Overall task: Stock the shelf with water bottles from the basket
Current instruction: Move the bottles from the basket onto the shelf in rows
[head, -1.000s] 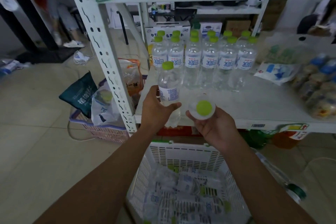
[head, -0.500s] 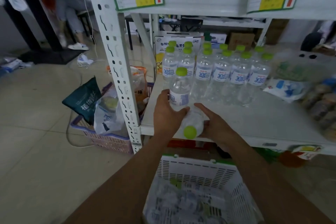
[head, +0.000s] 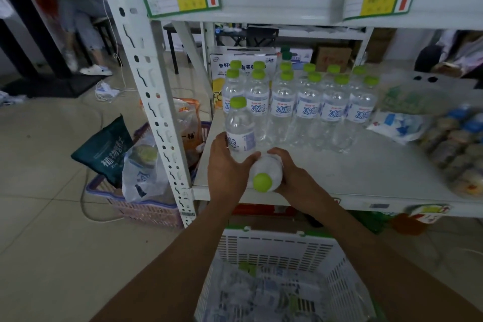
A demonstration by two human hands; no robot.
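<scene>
The left hand [head: 226, 165] is gripping an upright bottle [head: 240, 128] on the shelf [head: 366, 172] — the right hand [head: 292, 178] is clasping a tilted bottle [head: 266, 172] beside it.

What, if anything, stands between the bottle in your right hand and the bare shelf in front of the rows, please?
Nothing visible does. The tilted bottle in the right hand is over bare shelf; the standing rows are behind, and the left hand grips an upright bottle beside it.
</scene>
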